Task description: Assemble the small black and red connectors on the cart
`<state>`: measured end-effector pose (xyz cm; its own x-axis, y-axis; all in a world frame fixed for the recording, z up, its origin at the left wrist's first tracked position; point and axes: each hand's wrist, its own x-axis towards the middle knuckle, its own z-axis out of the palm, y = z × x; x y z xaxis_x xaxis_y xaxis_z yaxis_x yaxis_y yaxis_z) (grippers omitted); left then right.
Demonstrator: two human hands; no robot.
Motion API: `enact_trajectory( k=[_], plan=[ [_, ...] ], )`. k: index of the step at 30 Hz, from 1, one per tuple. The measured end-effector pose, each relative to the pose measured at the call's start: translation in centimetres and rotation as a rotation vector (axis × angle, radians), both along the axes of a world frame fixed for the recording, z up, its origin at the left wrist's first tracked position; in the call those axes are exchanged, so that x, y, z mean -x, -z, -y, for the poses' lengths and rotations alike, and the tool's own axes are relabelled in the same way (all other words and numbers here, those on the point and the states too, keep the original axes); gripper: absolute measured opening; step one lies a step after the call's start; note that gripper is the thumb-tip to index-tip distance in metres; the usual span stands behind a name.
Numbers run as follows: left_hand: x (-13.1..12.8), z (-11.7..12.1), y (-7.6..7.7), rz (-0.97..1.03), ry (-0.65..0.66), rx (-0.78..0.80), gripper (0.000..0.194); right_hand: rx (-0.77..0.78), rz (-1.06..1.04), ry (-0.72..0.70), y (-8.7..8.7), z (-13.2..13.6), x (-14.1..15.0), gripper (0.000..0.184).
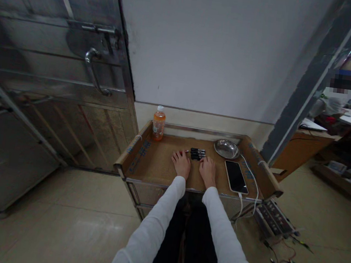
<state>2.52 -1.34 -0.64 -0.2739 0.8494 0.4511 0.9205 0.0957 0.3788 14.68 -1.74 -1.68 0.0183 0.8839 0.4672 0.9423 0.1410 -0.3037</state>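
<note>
Several black markers (197,154) lie side by side in a small group on the cardboard-lined top of a cart (155,167). My left hand (181,165) rests palm down just left of and nearer to me than the markers, its fingers apart on the cardboard. To the right, my right hand (208,172) also lies palm down, fingertips close to the near right end of the group; whether they touch a marker I cannot tell. Neither hand visibly holds anything.
An orange drink bottle (159,124) stands at the back left of the cart. A shallow metal bowl (226,149) sits at the back right, with a phone (236,177) and white cable nearer me. An electrical device (275,220) with loose wires lies on the floor; a person is at far right.
</note>
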Motion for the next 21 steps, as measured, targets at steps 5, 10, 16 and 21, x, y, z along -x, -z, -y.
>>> enact_trajectory(
  k=[5,10,16,21],
  plan=[
    [0.24,0.33,-0.91,0.025,-0.069,0.074,0.032,0.001,-0.002,-0.007,0.23,-0.13,0.04,0.022],
    [0.40,0.37,-1.12,0.104,0.212,-0.105,0.022,-0.078,-0.069,-0.010,-0.31,0.16,0.18,0.040],
    [-0.11,0.63,-1.00,0.154,0.786,-0.270,0.016,-0.092,-0.115,-0.082,-0.63,0.52,-0.17,0.040],
    [-0.16,0.39,-0.40,0.304,0.830,-0.377,0.017,-0.012,-0.137,-0.175,0.24,0.33,-0.43,0.023]
  ],
)
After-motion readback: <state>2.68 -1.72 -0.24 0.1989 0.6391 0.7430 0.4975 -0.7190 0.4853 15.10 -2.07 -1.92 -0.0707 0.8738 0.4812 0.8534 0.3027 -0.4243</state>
